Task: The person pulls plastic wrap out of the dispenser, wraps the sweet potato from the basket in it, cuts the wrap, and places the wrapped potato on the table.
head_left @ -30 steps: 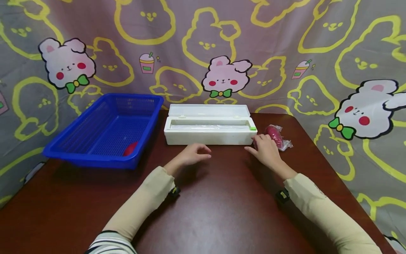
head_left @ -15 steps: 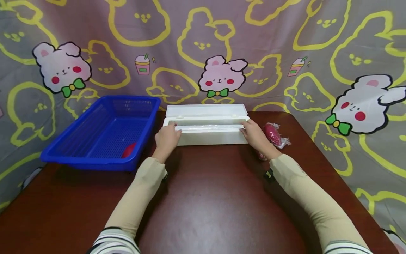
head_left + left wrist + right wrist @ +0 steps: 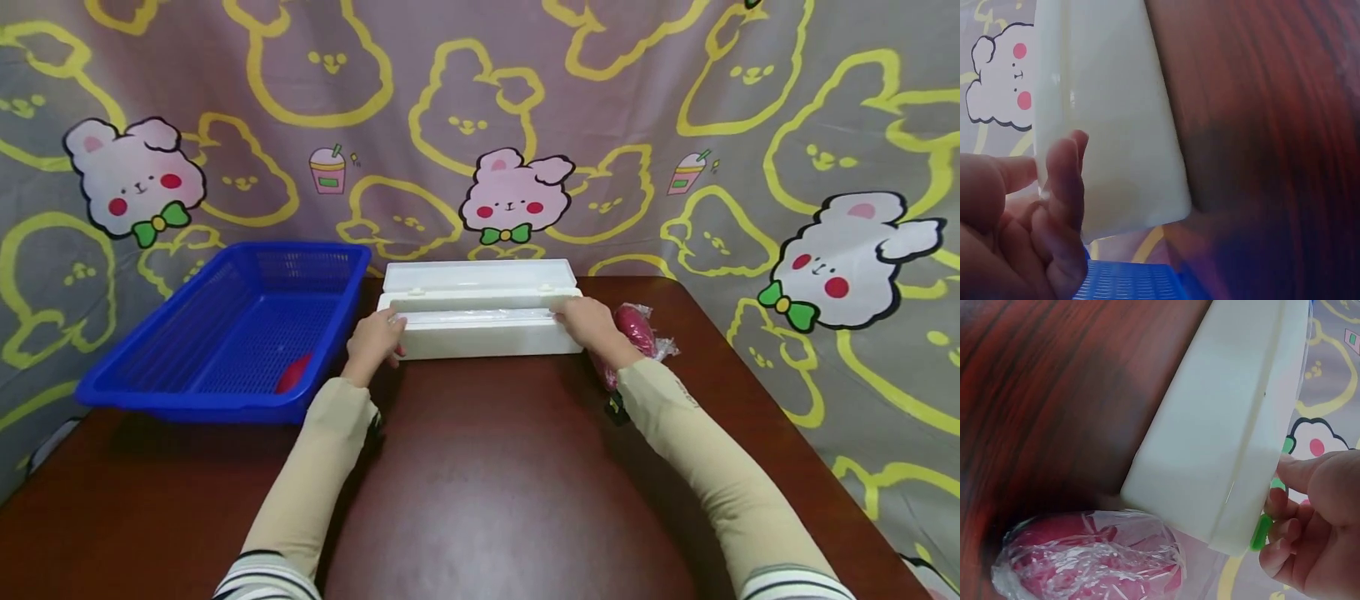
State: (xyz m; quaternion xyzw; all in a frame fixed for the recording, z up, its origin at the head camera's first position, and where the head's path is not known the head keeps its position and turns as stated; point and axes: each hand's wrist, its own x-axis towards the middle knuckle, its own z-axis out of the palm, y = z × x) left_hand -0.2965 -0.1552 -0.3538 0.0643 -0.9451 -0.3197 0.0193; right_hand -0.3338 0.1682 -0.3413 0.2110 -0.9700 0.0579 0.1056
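A long white cling film dispenser box point(image 3: 487, 342) lies at the back of the table, its lid point(image 3: 480, 276) raised. Clear cling film point(image 3: 480, 316) stretches along the trough. At the left end, my left hand point(image 3: 373, 340) pinches the film's edge, with curled fingers in front of the box in the left wrist view. My right hand point(image 3: 588, 321) pinches the film near the right end; in the right wrist view its fingers are bent beside the green slider point(image 3: 1262, 532). The film between the fingertips is mostly hidden in both wrist views.
Left of the box stands a blue plastic basket point(image 3: 187, 401) with a red object point(image 3: 292, 372) inside. Red items in clear wrap point(image 3: 636, 329) lie right of the box, partly behind my right forearm. A patterned curtain point(image 3: 420, 100) hangs behind the table point(image 3: 480, 483).
Both hands have moved forward from above the table to the box's two ends and taken the film's edge. The head view has shifted slightly. Basket and wrapped items stay in place.
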